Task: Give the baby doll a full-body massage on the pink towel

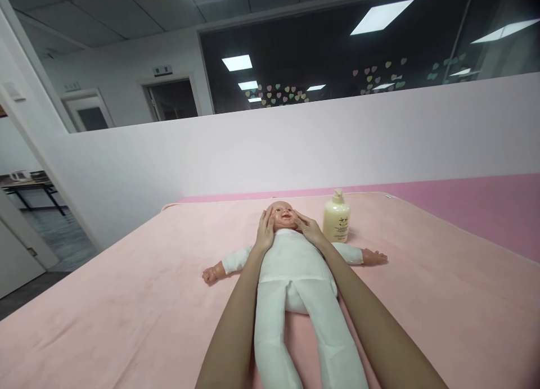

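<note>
While both forearms stretch along its body from below its feet, the doll lies on its back, legs nearest and head farthest. It rests on a pink cloth, its white-clad arms spread out to either side. The left hand is unclenched, its fingers extended against the left side of the doll's head. The right hand is likewise loosely open, fingertips on the doll's cheek at the right; between them the palms frame the face. Just beyond the doll's right-hand arm, beside its head, stands a pale yellow pump bottle, upright, with printing on its front. Past the doll's head, the cloth ends near a white wall with a pink strip along its foot. Above that, farther from the doll, a dark window carries small heart stickers.
</note>
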`<action>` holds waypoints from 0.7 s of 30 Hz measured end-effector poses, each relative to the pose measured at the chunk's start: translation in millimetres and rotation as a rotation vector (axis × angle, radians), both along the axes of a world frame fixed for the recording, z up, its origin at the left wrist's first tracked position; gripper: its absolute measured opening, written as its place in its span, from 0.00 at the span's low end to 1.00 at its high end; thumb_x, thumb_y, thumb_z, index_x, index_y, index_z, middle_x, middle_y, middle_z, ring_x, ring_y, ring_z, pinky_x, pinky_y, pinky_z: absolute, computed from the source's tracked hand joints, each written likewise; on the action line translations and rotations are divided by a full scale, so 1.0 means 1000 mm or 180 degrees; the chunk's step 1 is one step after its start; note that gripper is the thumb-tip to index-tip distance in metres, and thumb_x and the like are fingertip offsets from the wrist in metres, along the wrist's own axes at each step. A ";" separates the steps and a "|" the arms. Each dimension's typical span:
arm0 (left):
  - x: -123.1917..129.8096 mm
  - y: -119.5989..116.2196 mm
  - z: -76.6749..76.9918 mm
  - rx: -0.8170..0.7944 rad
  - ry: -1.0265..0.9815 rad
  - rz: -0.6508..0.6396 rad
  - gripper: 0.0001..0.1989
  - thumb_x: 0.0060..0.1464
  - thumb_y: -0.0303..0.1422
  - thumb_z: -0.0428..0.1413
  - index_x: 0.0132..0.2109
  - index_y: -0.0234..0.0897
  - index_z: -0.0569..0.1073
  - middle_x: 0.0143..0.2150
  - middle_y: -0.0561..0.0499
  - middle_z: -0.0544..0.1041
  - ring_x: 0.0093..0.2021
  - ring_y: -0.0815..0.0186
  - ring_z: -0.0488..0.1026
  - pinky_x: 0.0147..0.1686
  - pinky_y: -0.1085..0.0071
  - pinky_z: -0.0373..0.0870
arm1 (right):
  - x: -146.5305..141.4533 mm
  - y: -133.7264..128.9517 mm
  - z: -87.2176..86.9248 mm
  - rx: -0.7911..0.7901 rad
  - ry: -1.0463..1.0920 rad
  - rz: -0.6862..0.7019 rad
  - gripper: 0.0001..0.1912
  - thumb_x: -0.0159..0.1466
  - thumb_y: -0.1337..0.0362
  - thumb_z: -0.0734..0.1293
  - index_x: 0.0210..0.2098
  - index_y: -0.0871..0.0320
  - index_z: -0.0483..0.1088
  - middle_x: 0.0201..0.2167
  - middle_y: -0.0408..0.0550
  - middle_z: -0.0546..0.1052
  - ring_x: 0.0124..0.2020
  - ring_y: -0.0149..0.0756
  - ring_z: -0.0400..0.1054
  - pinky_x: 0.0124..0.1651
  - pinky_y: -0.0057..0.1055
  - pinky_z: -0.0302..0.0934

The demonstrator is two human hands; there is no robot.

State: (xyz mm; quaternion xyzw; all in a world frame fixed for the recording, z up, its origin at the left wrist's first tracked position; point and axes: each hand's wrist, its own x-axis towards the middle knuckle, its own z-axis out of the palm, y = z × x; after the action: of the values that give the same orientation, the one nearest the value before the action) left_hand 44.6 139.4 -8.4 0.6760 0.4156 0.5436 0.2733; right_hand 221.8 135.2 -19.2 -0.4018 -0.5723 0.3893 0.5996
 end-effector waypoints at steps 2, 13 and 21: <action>0.001 -0.001 0.002 -0.0042 -0.0071 0.0007 0.26 0.59 0.48 0.39 0.60 0.43 0.62 0.65 0.51 0.56 0.66 0.65 0.45 0.65 0.63 0.40 | -0.001 0.000 0.001 -0.0009 0.0089 -0.0171 0.31 0.53 0.42 0.64 0.48 0.57 0.71 0.53 0.49 0.69 0.58 0.43 0.59 0.60 0.42 0.52; 0.002 -0.008 0.001 -0.0102 0.0016 -0.0104 0.38 0.46 0.45 0.59 0.62 0.44 0.57 0.67 0.47 0.50 0.67 0.58 0.40 0.63 0.60 0.44 | -0.004 -0.008 0.007 -0.0053 0.0027 0.0089 0.43 0.43 0.51 0.75 0.56 0.57 0.64 0.54 0.53 0.68 0.53 0.44 0.64 0.58 0.41 0.57; 0.000 -0.011 0.010 -0.0150 -0.0160 -0.0090 0.28 0.53 0.46 0.51 0.60 0.43 0.62 0.64 0.50 0.58 0.66 0.60 0.45 0.63 0.60 0.45 | 0.001 -0.015 0.013 -0.0162 0.0010 0.0362 0.35 0.52 0.46 0.68 0.56 0.54 0.64 0.60 0.45 0.59 0.60 0.42 0.55 0.59 0.39 0.55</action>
State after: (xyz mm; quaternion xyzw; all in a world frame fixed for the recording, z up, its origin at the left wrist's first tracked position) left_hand 44.7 128.4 1.2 0.6613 0.4117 0.5466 0.3072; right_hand 222.7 120.1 -6.1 -0.3831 -0.5831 0.4378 0.5670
